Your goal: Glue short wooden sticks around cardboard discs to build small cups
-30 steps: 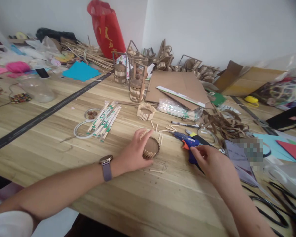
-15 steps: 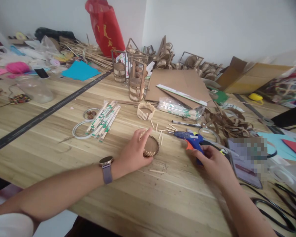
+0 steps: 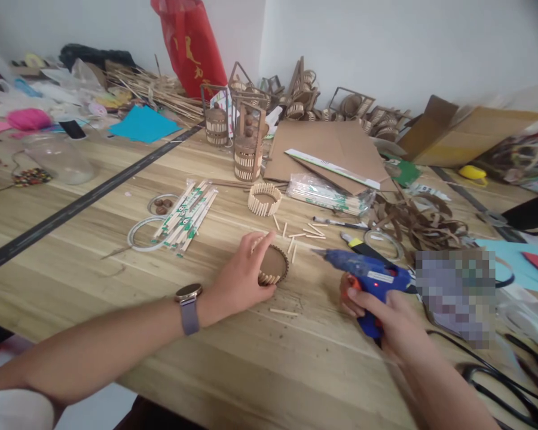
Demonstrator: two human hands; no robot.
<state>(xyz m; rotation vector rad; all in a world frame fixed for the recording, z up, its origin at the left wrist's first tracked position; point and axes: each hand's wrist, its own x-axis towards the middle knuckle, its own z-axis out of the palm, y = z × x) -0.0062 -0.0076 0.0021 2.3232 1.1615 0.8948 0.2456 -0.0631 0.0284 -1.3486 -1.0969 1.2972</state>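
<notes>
My left hand (image 3: 242, 273) is wrapped round the near left side of a small round basket (image 3: 275, 263), brown inside with short pale sticks along its wall. The hand covers part of that wall. In my right hand (image 3: 381, 313) is a blue hot glue gun (image 3: 363, 269), with fingers at its orange trigger and a small red light lit on its side. Its nozzle points left toward the basket, apart from it. Several cut sticks (image 3: 314, 230) lie beyond the basket, and one stick (image 3: 284, 312) lies on the near side. A ring of upright sticks (image 3: 264, 200) stands farther back.
Wrapped chopsticks (image 3: 186, 216) and tape rolls (image 3: 146, 234) lie at left. Finished lidded baskets (image 3: 247, 156) stand behind, near cardboard sheets (image 3: 323, 140). A utility knife (image 3: 372, 249), brown strips (image 3: 424, 221) and black-handled scissors (image 3: 497, 382) are at right.
My right hand has lifted the glue gun off the table and wrapped its fingers round the grip and trigger. My left hand stays on the round basket.
</notes>
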